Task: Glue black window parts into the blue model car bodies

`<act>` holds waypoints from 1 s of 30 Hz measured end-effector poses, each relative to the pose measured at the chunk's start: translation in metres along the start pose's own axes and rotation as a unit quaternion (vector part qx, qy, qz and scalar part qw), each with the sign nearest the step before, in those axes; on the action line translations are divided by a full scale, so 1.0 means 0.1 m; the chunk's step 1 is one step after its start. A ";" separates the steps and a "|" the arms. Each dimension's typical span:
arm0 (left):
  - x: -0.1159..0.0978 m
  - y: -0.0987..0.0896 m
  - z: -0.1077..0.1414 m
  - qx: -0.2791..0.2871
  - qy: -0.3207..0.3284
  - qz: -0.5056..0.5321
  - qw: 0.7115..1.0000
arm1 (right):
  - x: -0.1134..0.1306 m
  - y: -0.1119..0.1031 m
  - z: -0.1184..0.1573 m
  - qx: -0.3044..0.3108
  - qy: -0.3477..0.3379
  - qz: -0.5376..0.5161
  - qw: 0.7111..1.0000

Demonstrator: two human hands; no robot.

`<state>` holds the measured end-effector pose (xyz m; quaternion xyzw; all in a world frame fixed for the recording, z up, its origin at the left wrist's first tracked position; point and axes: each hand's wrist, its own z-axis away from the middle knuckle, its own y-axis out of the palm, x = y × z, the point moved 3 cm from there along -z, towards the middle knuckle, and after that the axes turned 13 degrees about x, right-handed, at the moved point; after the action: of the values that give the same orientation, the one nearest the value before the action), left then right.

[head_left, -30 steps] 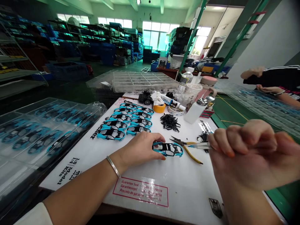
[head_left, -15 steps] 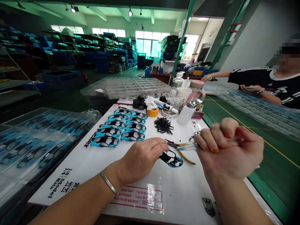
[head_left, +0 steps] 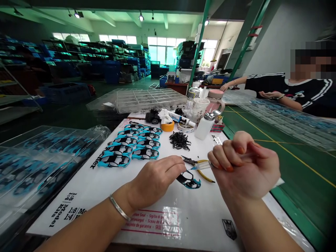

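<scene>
My left hand (head_left: 154,178) has its fingertips closed on one end of a blue and black model car part (head_left: 195,184), just above the white board. The pinched end is hidden behind the fingers. In my right hand (head_left: 246,168), fingers curled with the palm turned up, is a clear syringe (head_left: 205,165) with a blue tip. That tip points left and sits close to the part's upper edge; whether it touches I cannot tell. Cutting pliers with yellow handles (head_left: 207,177) lie just behind the part. Farther back is a heap of small black pieces (head_left: 180,140).
Blue and black car parts (head_left: 114,161) stand in rows on the board at left. Behind are an orange tape roll (head_left: 168,126), a glue tube (head_left: 181,118), a pump bottle (head_left: 204,126) and clear trays (head_left: 152,99). A co-worker (head_left: 294,91) sits at right.
My right hand and the syringe have moved a little left, nearer my left hand. The held car part has tilted slightly. The whole view has shifted a bit.
</scene>
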<state>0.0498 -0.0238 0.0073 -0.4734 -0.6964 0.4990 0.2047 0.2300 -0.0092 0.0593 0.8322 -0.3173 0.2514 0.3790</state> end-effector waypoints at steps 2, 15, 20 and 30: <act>0.00 0.00 0.00 -0.009 0.006 -0.005 1.000 | -0.01 0.00 0.00 -0.002 0.006 -0.001 1.000; 0.00 0.02 0.01 -0.013 0.014 -0.022 1.000 | -0.03 0.03 0.02 -0.008 0.016 0.000 1.000; 0.00 0.01 0.01 -0.015 0.017 -0.016 1.000 | -0.04 0.03 0.02 -0.005 0.017 -0.003 1.000; 0.00 0.00 0.01 -0.015 0.012 -0.015 1.000 | -0.03 0.02 0.03 -0.007 0.012 -0.005 1.000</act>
<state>0.0492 -0.0241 0.0073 -0.4720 -0.7080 0.4801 0.2133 0.2267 -0.0121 0.0564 0.8279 -0.3106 0.2571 0.3899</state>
